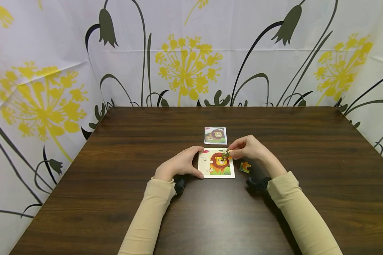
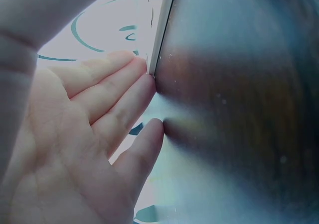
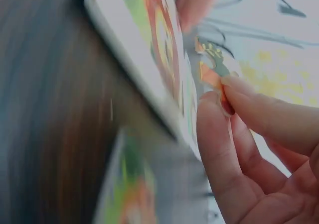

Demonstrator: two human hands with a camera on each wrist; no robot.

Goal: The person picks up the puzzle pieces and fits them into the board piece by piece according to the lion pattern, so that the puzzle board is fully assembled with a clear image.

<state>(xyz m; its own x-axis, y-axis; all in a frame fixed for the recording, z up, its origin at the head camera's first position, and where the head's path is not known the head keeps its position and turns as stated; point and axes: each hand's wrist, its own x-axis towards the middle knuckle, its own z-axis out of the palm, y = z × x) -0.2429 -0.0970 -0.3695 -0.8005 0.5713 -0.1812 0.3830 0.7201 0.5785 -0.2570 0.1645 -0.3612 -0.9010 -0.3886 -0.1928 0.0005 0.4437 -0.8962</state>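
Observation:
A square wooden lion puzzle board (image 1: 205, 173) lies on the table, partly filled with picture pieces. At its left side my left hand (image 1: 181, 163) holds the frame, fingers at the far corner and thumb at the near one. In the left wrist view, fingertips of the left hand (image 2: 99, 119) meet the board's pale edge (image 2: 160, 40). My right hand (image 1: 251, 149) pinches a small puzzle piece (image 3: 214, 67), orange and green with yellow dots, between thumb and index finger. The piece is over the board's upper right part. Another puzzle piece (image 1: 245, 167) lies right of the board.
Behind the board lies a small lion picture card (image 1: 215, 136). Everything rests on a dark brown wooden table (image 1: 140, 131). A white cloth (image 1: 191, 21) with yellow and grey flowers hangs behind the table's far edge.

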